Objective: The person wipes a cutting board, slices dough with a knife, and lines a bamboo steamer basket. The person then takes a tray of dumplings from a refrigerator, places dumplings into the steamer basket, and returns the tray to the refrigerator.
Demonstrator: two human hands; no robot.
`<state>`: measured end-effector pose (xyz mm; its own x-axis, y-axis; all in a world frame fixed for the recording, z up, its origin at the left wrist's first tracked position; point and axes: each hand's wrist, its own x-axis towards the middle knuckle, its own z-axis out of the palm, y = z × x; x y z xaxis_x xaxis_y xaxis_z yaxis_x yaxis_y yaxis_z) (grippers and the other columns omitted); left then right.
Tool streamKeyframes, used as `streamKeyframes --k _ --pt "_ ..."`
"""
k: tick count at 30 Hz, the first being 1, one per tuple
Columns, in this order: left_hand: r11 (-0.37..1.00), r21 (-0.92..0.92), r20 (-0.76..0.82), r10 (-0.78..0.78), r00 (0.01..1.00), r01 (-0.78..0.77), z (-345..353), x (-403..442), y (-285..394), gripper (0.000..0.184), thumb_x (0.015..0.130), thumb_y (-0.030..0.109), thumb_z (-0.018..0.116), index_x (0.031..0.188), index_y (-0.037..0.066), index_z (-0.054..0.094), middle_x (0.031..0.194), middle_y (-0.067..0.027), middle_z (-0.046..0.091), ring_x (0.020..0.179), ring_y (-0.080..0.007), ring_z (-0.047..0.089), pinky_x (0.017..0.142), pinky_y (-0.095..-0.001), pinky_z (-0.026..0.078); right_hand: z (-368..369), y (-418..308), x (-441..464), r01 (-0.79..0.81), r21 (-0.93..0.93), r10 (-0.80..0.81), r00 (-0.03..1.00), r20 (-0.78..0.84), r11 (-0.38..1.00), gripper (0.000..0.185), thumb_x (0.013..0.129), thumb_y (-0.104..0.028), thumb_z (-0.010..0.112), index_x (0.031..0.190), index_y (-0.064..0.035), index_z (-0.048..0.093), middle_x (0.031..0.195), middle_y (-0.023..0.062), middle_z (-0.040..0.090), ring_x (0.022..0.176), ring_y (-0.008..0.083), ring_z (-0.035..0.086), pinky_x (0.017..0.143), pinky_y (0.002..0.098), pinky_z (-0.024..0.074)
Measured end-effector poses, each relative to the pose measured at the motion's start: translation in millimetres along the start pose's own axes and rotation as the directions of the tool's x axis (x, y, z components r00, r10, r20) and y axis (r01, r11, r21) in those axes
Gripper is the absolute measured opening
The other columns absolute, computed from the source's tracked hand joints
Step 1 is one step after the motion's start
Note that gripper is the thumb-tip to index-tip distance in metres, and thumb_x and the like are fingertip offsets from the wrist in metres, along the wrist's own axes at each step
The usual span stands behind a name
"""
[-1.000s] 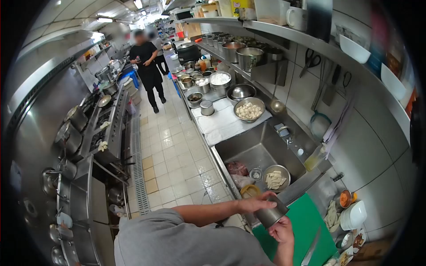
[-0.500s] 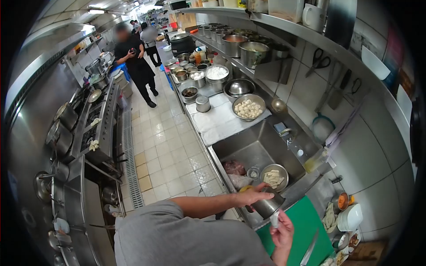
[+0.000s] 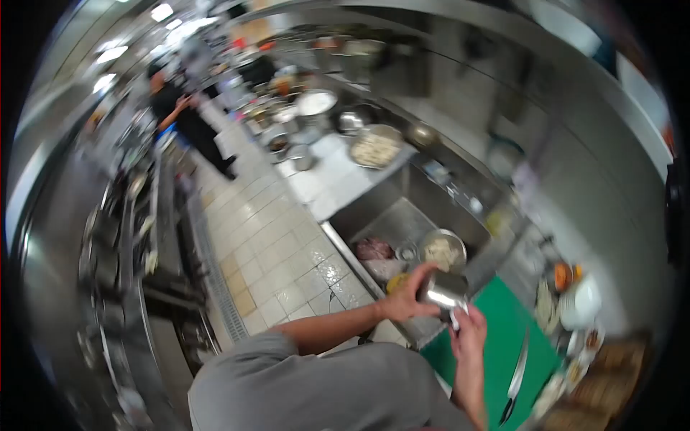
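Observation:
My left hand [image 3: 404, 300] is closed around the side of a shiny steel pot [image 3: 444, 289], held tilted over the sink's near edge. My right hand [image 3: 470, 332] is against the pot's lower side. It pinches something small and white [image 3: 455, 317], perhaps cloth or paper; blur hides which. Below and to the right lies a green cutting board [image 3: 492, 352], with a black-handled knife [image 3: 519, 370] on it. Just beyond the pot, a metal bowl of pale strips [image 3: 444, 251] stands in the sink beside raw-looking meat [image 3: 374, 249].
The steel sink [image 3: 402, 215] borders a white-covered counter [image 3: 334, 176] with a bowl of pale round pieces [image 3: 376, 146] and several pots. White bowls [image 3: 582, 302] stand right of the board. A co-worker in black [image 3: 187, 118] stands in the tiled aisle [image 3: 259, 237], opposite the stoves [image 3: 162, 215].
The view has swung and blurred. In view, both hands and the pot sit higher, and the pot's shiny side now faces me more. The co-worker appears further left.

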<state>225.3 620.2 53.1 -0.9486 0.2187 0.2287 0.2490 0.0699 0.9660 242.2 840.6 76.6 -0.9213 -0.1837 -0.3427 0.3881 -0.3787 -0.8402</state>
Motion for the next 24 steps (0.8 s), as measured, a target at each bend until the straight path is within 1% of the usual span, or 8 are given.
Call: streamKeyframes --k 3,5,7,10,14,17,18,24 --pt "0.877 -0.429 0.101 -0.191 0.976 0.216 -5.7 20.4 0.9 0.077 0.087 0.023 0.073 0.155 0.008 0.039 0.156 -0.0169 0.041 0.146 -0.0319 0.039 0.122 -0.0466 0.032 4.8 -0.2 4.5 0.205 -0.41 -0.127 0.97 0.209 0.889 0.02 0.099 -0.002 0.062 0.117 -0.0032 0.071 0.105 0.0022 0.074 0.092 0.0165 0.069 0.077 0.0311 0.0551" --pt "0.439 -0.843 0.105 -0.433 0.895 0.312 -12.0 24.8 -1.3 0.063 0.1 0.048 0.055 0.148 0.008 0.049 0.154 -0.0179 0.049 0.141 -0.039 0.05 0.116 -0.0528 0.041 17.1 -30.0 -0.9 0.718 -0.681 -0.541 0.632 0.555 0.141 0.026 0.095 0.003 0.059 0.116 -0.0044 0.071 0.108 0.0065 0.075 0.094 0.0246 0.069 0.08 0.0353 0.0557" --pt "0.262 -0.867 0.304 -0.395 0.867 0.424 -21.3 36.4 24.9 0.064 0.102 0.059 0.04 0.146 0.016 0.055 0.15 -0.0124 0.056 0.136 -0.0376 0.056 0.106 -0.0628 0.047 -12.6 -58.3 7.5 0.719 -0.695 -0.485 0.613 0.624 0.014 0.033 0.088 0.008 0.059 0.116 -0.0049 0.071 0.115 0.0119 0.073 0.099 0.0308 0.067 0.084 0.0378 0.0556" --pt "0.035 -0.903 0.418 -0.156 0.895 0.428 -23.6 41.6 43.9 0.081 0.1 0.072 0.034 0.155 0.015 0.047 0.154 -0.0137 0.052 0.141 -0.0391 0.051 0.111 -0.0637 0.042 -50.2 -85.1 7.6 0.627 -0.678 -0.748 0.641 0.171 0.383 0.035 0.088 0.014 0.058 0.117 -0.0027 0.069 0.116 0.0139 0.072 0.099 0.0257 0.069 0.088 0.036 0.0548" --pt "0.105 -0.912 0.366 -0.235 0.901 0.397 -16.8 38.8 57.3 0.083 0.097 0.072 0.039 0.157 0.016 0.044 0.159 -0.0157 0.047 0.145 -0.041 0.046 0.117 -0.0631 0.037 -47.8 -114.9 -13.8 0.554 -0.441 -0.629 0.777 -0.032 0.706 0.037 0.089 0.013 0.058 0.122 -0.0001 0.069 0.115 0.0154 0.073 0.106 0.0275 0.07 0.096 0.0387 0.0537" --pt "0.524 -0.776 0.149 -0.389 0.909 0.352 -12.3 15.5 2.2 0.068 0.096 0.062 0.056 0.146 0.015 0.053 0.148 -0.0111 0.058 0.132 -0.0336 0.058 0.104 -0.0583 0.048 -2.7 -118.1 -23.1 0.761 -0.628 -0.556 0.596 0.58 0.161 0.045 0.089 0.007 0.06 0.133 -0.0001 0.065 0.131 0.0198 0.069 0.123 0.039 0.066 0.106 0.0428 0.0506" --pt "0.39 -0.797 0.31 -0.391 0.867 0.461 -11.4 17.8 3.6 0.065 0.097 0.061 0.056 0.14 0.013 0.057 0.131 -0.0107 0.066 0.114 -0.0308 0.066 0.085 -0.0534 0.055 17.8 -113.0 -19.1 0.795 -0.592 -0.417 0.587 0.695 0.133 0.042 0.088 0.007 0.059 0.128 0.0004 0.068 0.133 0.0214 0.068 0.121 0.0417 0.065 0.106 0.0447 0.0516" --pt "0.335 -0.652 0.457 -0.542 0.705 0.68 -8.8 -6.2 24.2 0.057 0.101 0.062 0.051 0.127 0.013 0.063 0.096 -0.0098 0.074 0.06 -0.0234 0.069 0.046 -0.0381 0.054 40.4 -40.8 15.8 0.679 -0.706 -0.037 0.715 0.698 -0.2 0.014 0.076 -0.013 0.075 0.085 -0.004 0.077 0.093 0.0159 0.076 0.099 0.0337 0.072 0.087 0.0462 0.0567"
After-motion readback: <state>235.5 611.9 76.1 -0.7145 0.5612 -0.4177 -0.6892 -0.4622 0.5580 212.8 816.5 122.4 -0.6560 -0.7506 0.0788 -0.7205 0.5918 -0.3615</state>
